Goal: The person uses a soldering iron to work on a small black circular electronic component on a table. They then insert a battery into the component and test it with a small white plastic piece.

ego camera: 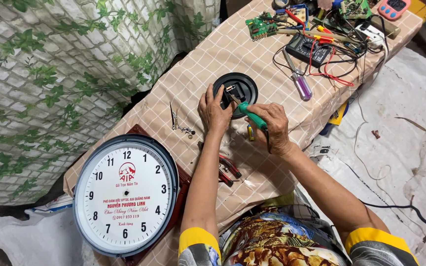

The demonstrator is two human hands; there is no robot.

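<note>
Right hand (273,125) gripping soldering iron (252,117)

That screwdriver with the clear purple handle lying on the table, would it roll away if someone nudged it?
Probably a little: the purple-handled screwdriver has a rounded handle and lies loose on the checked tablecloth. The soft cloth would likely slow it. It looks stiff, and light enough to lift with two fingers.

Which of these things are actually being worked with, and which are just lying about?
In use:
left hand steadying the black round disc
right hand holding the green-handled tool

Lying about:
white clock face
purple-handled screwdriver
black meter
green circuit board
red-handled pliers
checked tablecloth
</note>
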